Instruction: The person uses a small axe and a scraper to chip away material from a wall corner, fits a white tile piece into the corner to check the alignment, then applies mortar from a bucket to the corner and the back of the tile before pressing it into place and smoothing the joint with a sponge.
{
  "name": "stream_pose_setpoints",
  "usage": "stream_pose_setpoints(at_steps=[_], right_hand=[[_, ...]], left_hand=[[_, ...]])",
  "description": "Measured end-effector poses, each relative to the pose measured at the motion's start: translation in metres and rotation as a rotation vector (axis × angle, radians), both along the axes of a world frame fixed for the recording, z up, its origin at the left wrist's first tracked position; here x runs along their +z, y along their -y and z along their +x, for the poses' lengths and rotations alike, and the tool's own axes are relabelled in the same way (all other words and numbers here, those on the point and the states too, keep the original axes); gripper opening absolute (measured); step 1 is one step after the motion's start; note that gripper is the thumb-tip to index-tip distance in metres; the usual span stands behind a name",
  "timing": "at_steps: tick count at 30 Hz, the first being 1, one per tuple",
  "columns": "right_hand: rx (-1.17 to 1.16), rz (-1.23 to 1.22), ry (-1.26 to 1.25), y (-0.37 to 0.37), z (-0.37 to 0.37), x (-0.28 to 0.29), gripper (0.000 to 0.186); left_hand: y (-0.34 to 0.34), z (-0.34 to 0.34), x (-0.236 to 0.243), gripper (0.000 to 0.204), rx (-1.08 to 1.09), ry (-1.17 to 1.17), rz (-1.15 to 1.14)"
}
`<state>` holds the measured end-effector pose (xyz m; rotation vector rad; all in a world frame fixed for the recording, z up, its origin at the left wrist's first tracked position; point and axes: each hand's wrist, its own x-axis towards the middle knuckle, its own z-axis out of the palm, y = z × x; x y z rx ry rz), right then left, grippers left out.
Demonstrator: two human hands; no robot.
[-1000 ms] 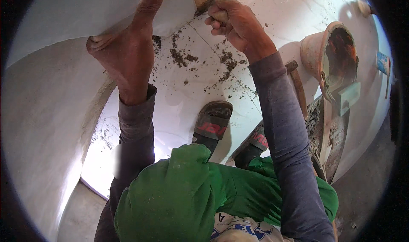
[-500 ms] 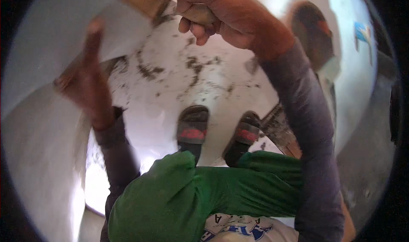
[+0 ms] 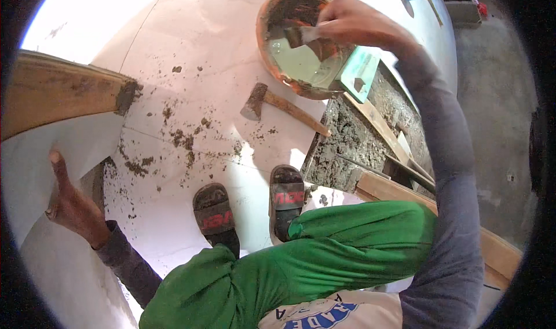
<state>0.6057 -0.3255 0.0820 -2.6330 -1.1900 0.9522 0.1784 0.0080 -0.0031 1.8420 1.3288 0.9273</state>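
Observation:
My right hand (image 3: 353,25) is closed over the bucket (image 3: 268,57), holding a small piece with a dark end and a pale band (image 3: 295,37); whether it is a brush or a sponge I cannot tell. The bucket has an orange-stained rim and pale, cloudy liquid inside. My left hand (image 3: 78,210) has its thumb raised and its fingers apart, beside a pale grey slab-like surface (image 3: 58,138). Nothing shows in it. Between the bucket and my sandals lies a hatchet-like hammer (image 3: 289,109) with a wooden handle.
Dark crumbs of mortar (image 3: 185,141) are scattered over the pale tiled floor. To the right, a frame of wooden boards (image 3: 382,129) surrounds wet grey mortar (image 3: 341,149). A pale green box-like tray (image 3: 359,74) touches the bucket. At left, a wooden plank (image 3: 63,92) juts in.
The view has shifted, bringing the bucket and hammer into sight. My right hand, still holding the piece, is now over the bucket. My left hand appears lower and further left, still open.

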Motion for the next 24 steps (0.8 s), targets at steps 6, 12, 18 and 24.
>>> stream_pose_setpoints(at_steps=[6,12,18,24], right_hand=[[-0.038,-0.021,0.066,-0.026,-0.005,-0.07,0.043],[0.018,0.08,-0.065,-0.024,-0.011,-0.07,0.039],[-0.029,0.145,-0.239,-0.012,-0.015,-0.048,0.036],[0.381,0.622,-0.102,0.04,0.038,-0.056,0.025]], left_hand=[[-0.014,-0.007,0.006,0.043,0.074,-0.26,-0.031],[-0.003,0.004,-0.003,0.049,-0.065,0.105,0.052],[0.001,0.009,0.007,0.048,-0.009,0.045,0.111],[-0.002,0.004,-0.002,0.044,-0.008,0.121,0.095]])
